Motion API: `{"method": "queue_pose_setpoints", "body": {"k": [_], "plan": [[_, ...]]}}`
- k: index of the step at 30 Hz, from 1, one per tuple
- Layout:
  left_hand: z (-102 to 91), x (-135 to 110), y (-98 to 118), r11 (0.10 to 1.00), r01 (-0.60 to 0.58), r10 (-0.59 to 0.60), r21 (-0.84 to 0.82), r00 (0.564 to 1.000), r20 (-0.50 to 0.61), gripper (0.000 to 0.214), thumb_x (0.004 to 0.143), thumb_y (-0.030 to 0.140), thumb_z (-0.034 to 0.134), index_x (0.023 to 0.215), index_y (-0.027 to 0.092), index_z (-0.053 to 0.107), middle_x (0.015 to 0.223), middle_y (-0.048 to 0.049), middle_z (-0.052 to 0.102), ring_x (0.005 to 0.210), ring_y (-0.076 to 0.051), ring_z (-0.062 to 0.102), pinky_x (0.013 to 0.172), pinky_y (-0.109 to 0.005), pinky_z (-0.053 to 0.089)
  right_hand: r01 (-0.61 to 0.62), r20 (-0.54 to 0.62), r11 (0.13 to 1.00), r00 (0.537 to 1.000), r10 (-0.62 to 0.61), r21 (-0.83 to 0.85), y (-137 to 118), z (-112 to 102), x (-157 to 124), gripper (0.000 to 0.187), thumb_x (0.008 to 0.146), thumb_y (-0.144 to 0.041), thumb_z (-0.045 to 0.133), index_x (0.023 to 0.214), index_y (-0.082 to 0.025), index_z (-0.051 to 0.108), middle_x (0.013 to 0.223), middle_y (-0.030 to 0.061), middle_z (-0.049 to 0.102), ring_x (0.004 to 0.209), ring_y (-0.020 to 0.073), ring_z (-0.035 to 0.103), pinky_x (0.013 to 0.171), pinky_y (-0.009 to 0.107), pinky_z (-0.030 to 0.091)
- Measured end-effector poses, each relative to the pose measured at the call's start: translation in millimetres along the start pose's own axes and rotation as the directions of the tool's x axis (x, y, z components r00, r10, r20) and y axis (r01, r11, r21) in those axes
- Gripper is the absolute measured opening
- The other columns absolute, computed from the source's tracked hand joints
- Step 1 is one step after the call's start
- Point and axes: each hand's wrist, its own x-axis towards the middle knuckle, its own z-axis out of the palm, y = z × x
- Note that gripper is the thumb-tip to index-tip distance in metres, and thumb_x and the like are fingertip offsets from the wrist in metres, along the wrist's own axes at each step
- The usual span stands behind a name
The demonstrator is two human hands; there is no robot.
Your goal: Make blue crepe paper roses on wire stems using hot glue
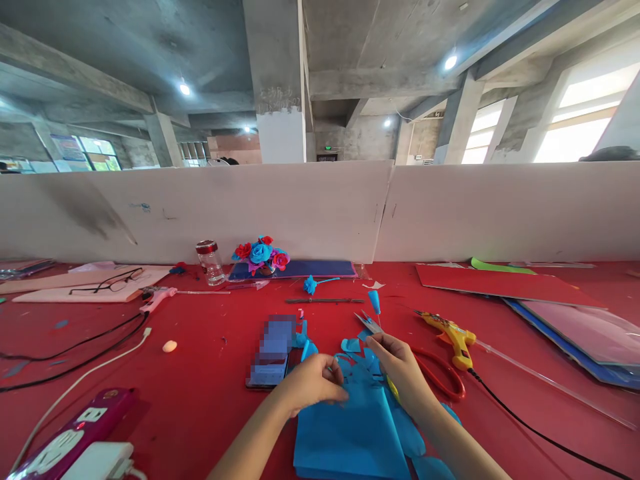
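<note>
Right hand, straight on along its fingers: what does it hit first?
Most likely the small metal snips, lying on the red table just past the fingertips of the right hand. They may already touch; depth is unclear.

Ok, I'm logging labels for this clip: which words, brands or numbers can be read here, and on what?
No text can be read.
The green sign by the far doorway: too small.
The wall poster at far left: blurred.
The phone screen: blurred out.
</note>
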Motion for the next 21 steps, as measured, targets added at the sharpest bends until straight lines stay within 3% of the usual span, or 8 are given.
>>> {"method": "queue_pose_setpoints", "body": {"k": [3,7,11,16,21], "plan": [[-1.4,0.5,-6.0,0.998,-0.002,0.001,0.056,1.0,0.024,0.029,0.056,0.018,0.067,0.082,0.018,0.054,0.062,0.0034,0.058,0.05,-0.015,0.059,0.045,-0.021,0.036,-0.005,0.039,1.0,0.999,0.006,-0.024,-0.6,0.2,0.1,0.032,0.063,-0.047,0.065,0.059,-0.015,0.057,0.048,-0.0058,0.039,0.043,0.0071,0.031,0.04,0.021,0.024],[-1.3,-0.3,-4.8,0.972,-0.098,0.118,0.213,0.989,-0.085,0.04,0.055,0.032,0.073,0.089,0.018,0.057,0.074,0.0,0.061,0.053,-0.014,0.057,0.046,-0.022,0.036,-0.034,0.064,0.999,0.997,0.034,-0.005,0.2,3.2,-0.3,0.036,0.064,-0.051,0.06,0.071,-0.016,0.059,0.048,-0.0066,0.037,0.041,0.0075,0.03,0.039,0.022,0.021],[1.6,-3.4,4.9,0.882,-0.242,0.343,0.404,0.918,-0.201,0.031,0.065,0.039,0.067,0.09,0.02,0.065,0.081,-0.0035,0.063,0.076,-0.02,0.058,0.062,-0.026,0.041,0.0,0.033,0.987,0.999,-0.005,0.159,1.1,6.8,-0.7,0.041,0.065,-0.055,0.057,0.082,-0.018,0.056,0.05,-0.0069,0.038,0.043,0.0084,0.032,0.04,0.021,0.023],[9.6,-4.8,15.0,0.862,-0.381,0.471,0.334,0.846,-0.25,0.022,0.078,0.034,0.056,0.091,0.021,0.068,0.095,-0.0066,0.066,0.089,-0.021,0.058,0.078,-0.03,0.044,0.097,0.164,0.976,0.978,-0.13,0.195,-2.0,9.3,-3.7,0.031,0.071,-0.049,0.058,0.068,-0.019,0.056,0.058,-0.0022,0.052,0.049,0.0092,0.042,0.047,0.022,0.034],[12.7,-5.4,19.5,0.878,-0.447,0.479,0.172,0.826,-0.296,0.022,0.081,0.032,0.053,0.096,0.022,0.067,0.094,-0.0042,0.069,0.087,-0.02,0.062,0.078,-0.028,0.047,-0.023,0.315,0.974,0.948,-0.05,0.223,-7.5,9.3,-9.0,0.025,0.071,-0.043,0.064,0.079,-0.018,0.067,0.072,0.0022,0.064,0.071,0.015,0.058,0.074,0.029,0.046]]}}
